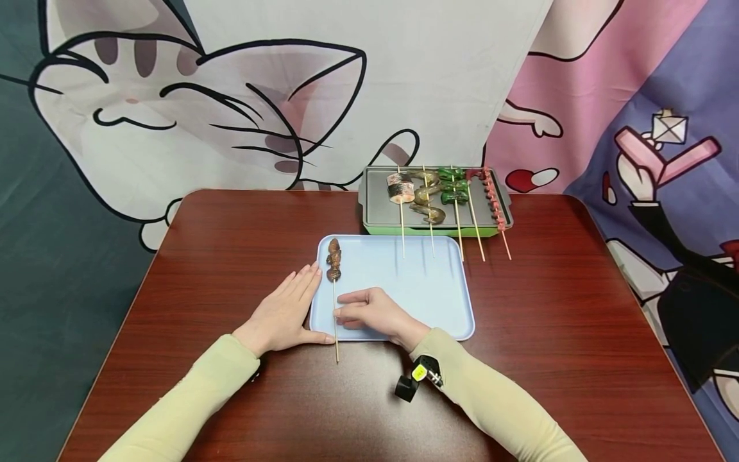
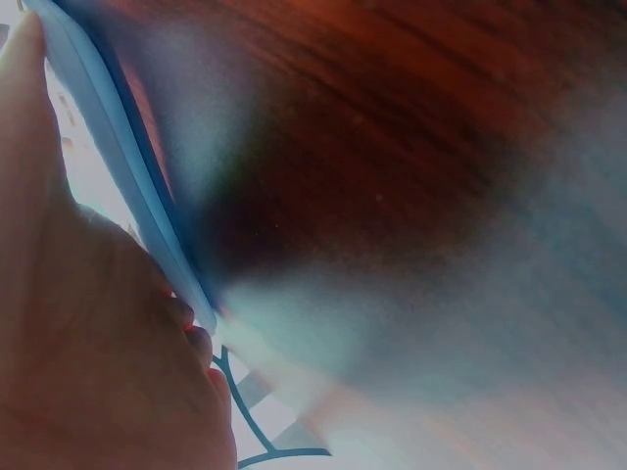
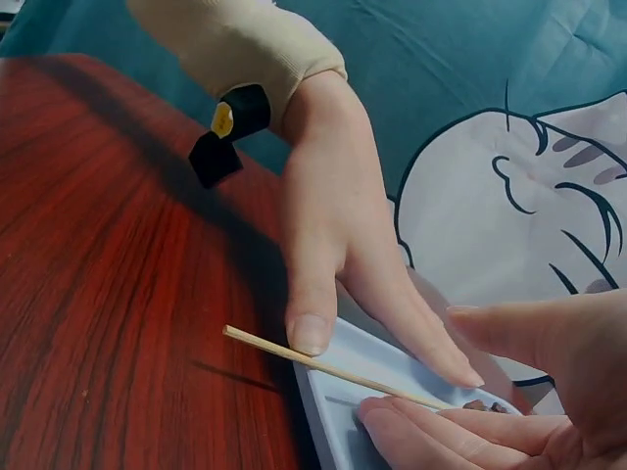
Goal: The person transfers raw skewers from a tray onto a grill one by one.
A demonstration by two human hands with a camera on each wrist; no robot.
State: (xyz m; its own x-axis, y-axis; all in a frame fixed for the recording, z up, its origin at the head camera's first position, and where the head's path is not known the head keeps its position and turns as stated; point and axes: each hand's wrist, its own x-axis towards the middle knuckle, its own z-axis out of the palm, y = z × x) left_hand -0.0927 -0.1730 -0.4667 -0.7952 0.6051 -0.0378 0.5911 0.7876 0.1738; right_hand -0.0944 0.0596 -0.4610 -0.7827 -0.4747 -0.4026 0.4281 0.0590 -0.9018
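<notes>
A skewer of brown meat pieces [image 1: 333, 260] lies lengthwise along the left side of the light blue tray [image 1: 398, 295], its bare stick reaching past the near rim. My left hand [image 1: 285, 311] rests at the tray's left edge with straight fingers, the thumb by the near corner beside the stick. In the right wrist view, the left thumbtip is right at the stick [image 3: 284, 350]. My right hand [image 1: 375, 314] is over the tray, its fingertips at the stick from the right. Its thumb [image 3: 509, 333] stands apart from the fingers, which lie beside the stick.
Behind the tray stands a grey-topped green box [image 1: 375, 218]. Across it lie skewers: a black-and-white roll [image 1: 400, 188], greyish-brown pieces [image 1: 427, 213], green pieces [image 1: 455, 196] and small pink pieces [image 1: 493, 202]. Their sticks overhang the tray's far side and the brown table [image 1: 548, 321].
</notes>
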